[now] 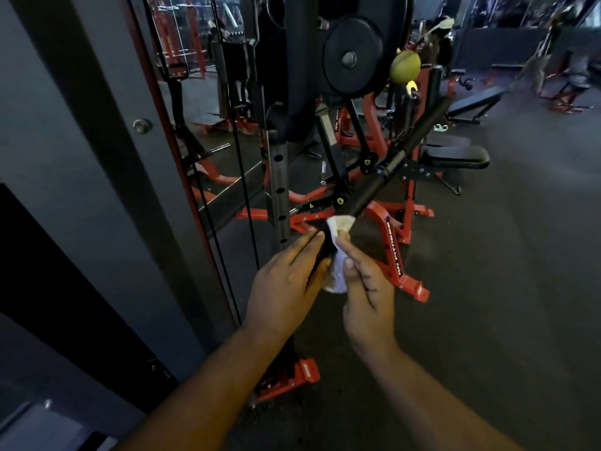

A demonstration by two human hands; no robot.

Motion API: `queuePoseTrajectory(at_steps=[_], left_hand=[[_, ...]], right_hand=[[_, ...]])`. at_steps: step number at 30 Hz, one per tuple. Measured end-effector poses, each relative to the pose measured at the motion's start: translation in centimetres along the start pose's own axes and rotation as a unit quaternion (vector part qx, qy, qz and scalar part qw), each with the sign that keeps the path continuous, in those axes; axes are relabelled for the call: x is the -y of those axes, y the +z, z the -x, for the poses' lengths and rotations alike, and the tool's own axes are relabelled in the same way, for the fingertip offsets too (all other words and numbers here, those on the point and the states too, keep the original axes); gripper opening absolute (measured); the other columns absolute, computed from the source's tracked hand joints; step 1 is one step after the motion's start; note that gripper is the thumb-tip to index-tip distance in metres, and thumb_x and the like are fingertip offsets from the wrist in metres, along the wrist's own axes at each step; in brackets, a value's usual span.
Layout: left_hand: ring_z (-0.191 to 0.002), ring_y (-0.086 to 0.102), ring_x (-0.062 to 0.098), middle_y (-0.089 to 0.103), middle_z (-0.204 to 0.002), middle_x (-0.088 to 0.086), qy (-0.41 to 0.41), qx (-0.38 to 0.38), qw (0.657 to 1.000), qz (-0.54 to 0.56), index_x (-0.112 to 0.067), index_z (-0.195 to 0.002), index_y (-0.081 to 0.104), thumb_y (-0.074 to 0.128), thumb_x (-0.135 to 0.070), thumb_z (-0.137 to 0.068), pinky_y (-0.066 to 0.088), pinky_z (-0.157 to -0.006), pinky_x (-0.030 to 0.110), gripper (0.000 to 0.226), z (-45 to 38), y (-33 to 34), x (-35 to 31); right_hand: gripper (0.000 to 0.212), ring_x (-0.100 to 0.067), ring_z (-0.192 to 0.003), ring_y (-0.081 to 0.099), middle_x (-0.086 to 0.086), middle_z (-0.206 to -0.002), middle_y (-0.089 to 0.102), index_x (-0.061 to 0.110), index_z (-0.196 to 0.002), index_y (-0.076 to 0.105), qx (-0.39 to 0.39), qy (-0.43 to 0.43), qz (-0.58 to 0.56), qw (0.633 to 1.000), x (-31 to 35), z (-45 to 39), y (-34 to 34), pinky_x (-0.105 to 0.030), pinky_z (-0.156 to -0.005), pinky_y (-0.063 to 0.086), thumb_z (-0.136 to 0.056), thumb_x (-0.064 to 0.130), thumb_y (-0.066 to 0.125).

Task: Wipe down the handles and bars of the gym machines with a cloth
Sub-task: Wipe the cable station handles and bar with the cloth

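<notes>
Both bare forearms reach in from the bottom edge toward a black padded bar (383, 183) that slants from the hands up and away to the right. On the near end of that bar, the left hand (286, 288) lies with its fingers straight along the bar's left side, touching it without curling round. Just beside it, the right hand (367, 288) pinches a white cloth (338, 249) between thumb and forefinger, and the cloth is wrapped against the bar, with 1 fold showing above the fingertips and another bunched below between the 2 hands. Under the hands, red frame legs (395, 255) with white lettering stand on the dark rubber floor (487, 304). To the left rises a grey wall panel (65, 141), and past it a mirror (208, 92) with black cables (240, 177) hanging in front. Farther back along the bar sits a black weight plate (353, 53), with a yellow-green ball (405, 66) just to its right. Beyond these, to the right, black padded benches (458, 157) stand well apart from the hands.
</notes>
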State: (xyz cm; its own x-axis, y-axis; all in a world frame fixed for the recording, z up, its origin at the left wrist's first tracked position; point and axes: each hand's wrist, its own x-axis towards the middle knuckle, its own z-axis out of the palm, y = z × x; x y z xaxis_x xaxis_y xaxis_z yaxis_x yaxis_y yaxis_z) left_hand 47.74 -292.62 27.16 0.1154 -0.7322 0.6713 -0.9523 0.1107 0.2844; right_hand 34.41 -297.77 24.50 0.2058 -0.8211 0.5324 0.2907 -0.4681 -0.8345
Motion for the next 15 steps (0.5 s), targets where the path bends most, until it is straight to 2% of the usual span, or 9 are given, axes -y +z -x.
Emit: queuePoseTrajectory(at_steps=[2, 4, 5, 7, 9, 11, 13, 15], left_hand=[[-0.118, 0.067, 0.024, 0.060, -0.145, 0.006, -0.002, -0.009, 1.000, 0.001, -0.014, -0.142, 0.059, 0.052, -0.038, -0.103, 0.058, -0.089, 0.039, 0.046, 0.0, 0.1, 0.0], [-0.116, 0.068, 0.023, 0.060, -0.146, 0.005, -0.007, -0.013, 1.000, 0.004, -0.016, -0.142, 0.059, 0.057, -0.037, -0.103, 0.058, -0.088, 0.038, 0.045, 0.1, 0.2, -0.4], [-0.116, 0.067, 0.023, 0.059, -0.146, 0.005, -0.005, -0.011, 1.000, 0.004, -0.016, -0.142, 0.059, 0.057, -0.037, -0.104, 0.059, -0.088, 0.038, 0.044, 0.1, 0.3, -0.7], [-0.117, 0.067, 0.024, 0.059, -0.146, 0.005, 0.001, -0.006, 1.000, 0.000, -0.016, -0.143, 0.058, 0.057, -0.037, -0.104, 0.060, -0.087, 0.040, 0.044, 0.1, 0.6, -1.1], [-0.117, 0.067, 0.025, 0.060, -0.145, 0.006, -0.002, 0.000, 1.000, 0.000, -0.016, -0.143, 0.058, 0.058, -0.037, -0.103, 0.061, -0.086, 0.042, 0.046, -0.1, 0.8, -1.3], [-0.118, 0.067, 0.025, 0.060, -0.145, 0.006, -0.012, 0.000, 1.000, 0.002, -0.016, -0.143, 0.058, 0.057, -0.037, -0.102, 0.062, -0.086, 0.043, 0.046, -0.2, 0.8, -1.4], [-0.117, 0.067, 0.024, 0.062, -0.142, 0.007, -0.011, -0.010, 1.000, -0.006, -0.014, -0.141, 0.060, 0.057, -0.036, -0.102, 0.060, -0.087, 0.040, 0.045, -0.2, 0.6, -1.5], [-0.115, 0.067, 0.024, 0.064, -0.139, 0.009, 0.002, -0.021, 1.000, -0.023, -0.012, -0.138, 0.062, 0.061, -0.033, -0.100, 0.058, -0.087, 0.037, 0.044, -0.2, 0.3, -1.6]], right_hand=[[0.028, -0.034, -0.127, 0.061, -0.008, -0.133, 0.068, 0.013, -0.126, 0.068, -0.128, 0.082, -0.100, 0.983, 0.0, -0.8, -0.8, -0.050, -0.105, 0.052, -0.105, 0.010, 0.050], [0.024, -0.030, -0.121, 0.066, -0.010, -0.131, 0.068, 0.015, -0.119, 0.070, -0.289, 0.190, -0.209, 0.915, 0.8, -3.9, -1.5, -0.046, -0.100, 0.056, -0.106, 0.010, 0.050], [0.023, -0.026, -0.116, 0.069, -0.012, -0.132, 0.068, 0.013, -0.120, 0.069, -0.325, 0.238, -0.260, 0.877, 1.1, -5.8, -2.0, -0.041, -0.096, 0.058, -0.107, 0.011, 0.049], [0.026, -0.023, -0.108, 0.073, -0.015, -0.129, 0.070, 0.010, -0.126, 0.064, -0.302, 0.293, -0.347, 0.838, 2.1, -9.2, -2.1, -0.035, -0.088, 0.060, -0.108, 0.022, 0.050], [0.047, -0.023, -0.113, 0.070, -0.013, -0.125, 0.072, 0.009, -0.137, 0.060, -0.233, 0.320, -0.373, 0.839, 2.8, -11.6, -1.7, -0.039, -0.098, 0.055, -0.104, 0.042, 0.053], [0.060, -0.023, -0.115, 0.069, -0.010, -0.124, 0.073, 0.012, -0.138, 0.061, -0.212, 0.346, -0.340, 0.848, 3.5, -12.5, -0.8, -0.041, -0.109, 0.048, -0.097, 0.055, 0.059], [0.068, -0.025, -0.112, 0.071, -0.009, -0.123, 0.073, 0.016, -0.137, 0.062, -0.198, 0.366, -0.301, 0.858, 4.4, -11.9, 0.3, -0.044, -0.102, 0.052, -0.086, 0.060, 0.069], [0.076, -0.029, -0.108, 0.072, -0.012, -0.121, 0.073, 0.018, -0.134, 0.063, -0.170, 0.407, -0.283, 0.852, 4.9, -9.7, 1.4, -0.045, -0.085, 0.056, -0.074, 0.063, 0.075]])
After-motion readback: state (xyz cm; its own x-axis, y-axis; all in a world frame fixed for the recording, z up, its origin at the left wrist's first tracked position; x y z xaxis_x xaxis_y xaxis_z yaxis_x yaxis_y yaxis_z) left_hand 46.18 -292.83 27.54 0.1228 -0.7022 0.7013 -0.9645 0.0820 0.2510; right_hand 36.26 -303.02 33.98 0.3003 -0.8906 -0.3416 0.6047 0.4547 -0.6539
